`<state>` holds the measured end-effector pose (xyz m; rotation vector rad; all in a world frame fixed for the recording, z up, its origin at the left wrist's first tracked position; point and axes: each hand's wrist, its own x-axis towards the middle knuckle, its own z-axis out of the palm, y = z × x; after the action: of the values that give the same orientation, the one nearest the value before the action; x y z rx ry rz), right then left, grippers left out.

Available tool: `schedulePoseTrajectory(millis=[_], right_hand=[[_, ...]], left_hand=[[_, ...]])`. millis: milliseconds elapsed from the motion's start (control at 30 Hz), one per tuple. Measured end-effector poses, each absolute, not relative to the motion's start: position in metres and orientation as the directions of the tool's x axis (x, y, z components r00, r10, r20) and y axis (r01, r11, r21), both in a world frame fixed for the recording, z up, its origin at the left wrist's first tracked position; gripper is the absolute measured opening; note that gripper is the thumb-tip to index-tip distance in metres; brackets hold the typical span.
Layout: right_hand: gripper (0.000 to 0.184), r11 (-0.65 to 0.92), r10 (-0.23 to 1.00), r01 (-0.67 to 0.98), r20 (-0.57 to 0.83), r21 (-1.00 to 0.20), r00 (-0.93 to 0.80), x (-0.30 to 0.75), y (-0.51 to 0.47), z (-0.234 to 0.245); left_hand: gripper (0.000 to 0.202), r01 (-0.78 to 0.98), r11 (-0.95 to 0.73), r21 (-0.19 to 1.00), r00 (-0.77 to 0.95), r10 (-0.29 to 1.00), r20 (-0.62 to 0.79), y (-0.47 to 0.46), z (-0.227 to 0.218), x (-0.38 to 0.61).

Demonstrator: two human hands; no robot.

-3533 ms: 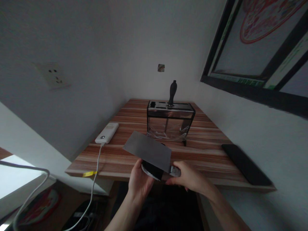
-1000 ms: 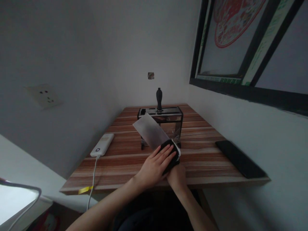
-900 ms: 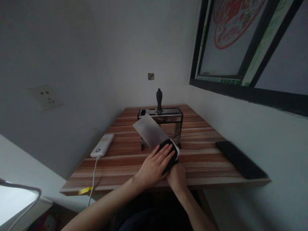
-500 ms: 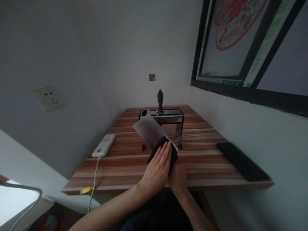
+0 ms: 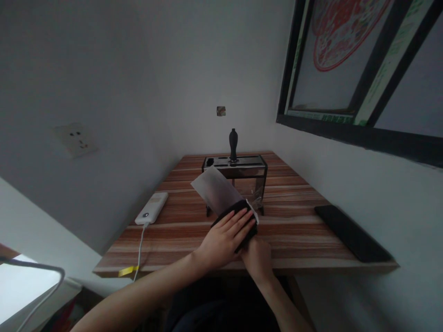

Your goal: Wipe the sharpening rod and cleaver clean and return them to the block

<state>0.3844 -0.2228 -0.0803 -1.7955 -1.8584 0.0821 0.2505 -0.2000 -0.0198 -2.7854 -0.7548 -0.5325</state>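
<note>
A broad cleaver point(image 5: 214, 186) tilts up to the left above the table, its pale blade bare toward the far end. My left hand point(image 5: 224, 240) presses a black cloth point(image 5: 228, 217) over the lower blade, fingers long and close together. Just below it, my right hand point(image 5: 258, 258) is closed in a fist at the handle end; the handle itself is hidden. Behind the blade stands a knife rack point(image 5: 247, 168) with a black handle point(image 5: 233, 145) rising from its top.
The striped wooden table point(image 5: 183, 237) runs back to the wall. A white power bank point(image 5: 152, 208) with a cable point(image 5: 140, 246) lies on the left. On the right lies a black phone-like slab point(image 5: 351, 233). Clear plastic point(image 5: 256, 199) hangs at the rack's right leg.
My left hand has turned on the cloth, so its fingers now point more to the right across the blade. The cleaver and right hand stay nearly in place; the view shifts slightly.
</note>
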Motion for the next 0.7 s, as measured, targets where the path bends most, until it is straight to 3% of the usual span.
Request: schedulePoseTrajectory(millis=[133, 367, 700], right_hand=[[0.012, 0.163, 0.934, 0.901, 0.356, -0.401, -0.011, 0.385, -0.224, -0.078], [0.017, 0.22, 0.902, 0.895, 0.431, -0.388, -0.034, 0.384, -0.226, -0.08], [0.02, 0.221, 0.87, 0.908, 0.493, -0.356, -0.019, 0.384, -0.226, -0.082]], left_hand=[[0.065, 0.545, -0.835, -0.073, 0.777, 0.471, 0.417, -0.197, -0.015, 0.247], [0.06, 0.583, -0.806, 0.102, 0.672, 0.549, 0.497, -0.187, 0.005, 0.231], [0.059, 0.757, -0.653, -0.027, 0.511, 0.565, 0.648, -0.155, 0.045, 0.21]])
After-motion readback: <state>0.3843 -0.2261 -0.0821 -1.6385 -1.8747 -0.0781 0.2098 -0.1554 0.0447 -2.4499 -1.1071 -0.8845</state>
